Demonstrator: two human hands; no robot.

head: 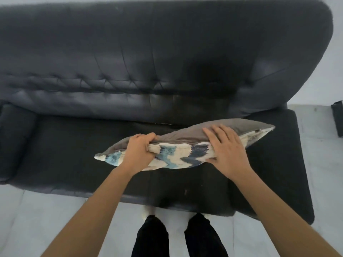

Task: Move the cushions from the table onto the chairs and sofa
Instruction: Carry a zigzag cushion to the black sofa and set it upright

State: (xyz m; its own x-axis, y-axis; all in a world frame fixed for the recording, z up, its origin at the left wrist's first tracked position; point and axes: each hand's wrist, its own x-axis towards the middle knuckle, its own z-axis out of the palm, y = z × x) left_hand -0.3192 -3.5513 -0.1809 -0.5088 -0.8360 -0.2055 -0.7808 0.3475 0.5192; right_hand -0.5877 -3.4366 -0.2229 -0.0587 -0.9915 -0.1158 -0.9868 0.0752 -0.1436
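Note:
A cushion (185, 143) with a grey back and a blue, navy and cream zigzag front hangs edge-on over the seat of a dark sofa (130, 71). My left hand (138, 152) grips its top seam left of the middle, fingers curled over the grey side. My right hand (225, 147) lies across the right part, fingers spread over the grey fabric and thumb on the patterned face. The cushion sits over the right half of the seat, tilted with its right corner higher. Whether its lower edge touches the seat is hidden.
The sofa's tufted backrest rises behind the cushion, with a padded armrest (13, 138) at the left. Pale tiled floor (46, 219) lies in front, where my legs in dark trousers (178, 236) stand. A dark object (337, 119) shows at the right edge.

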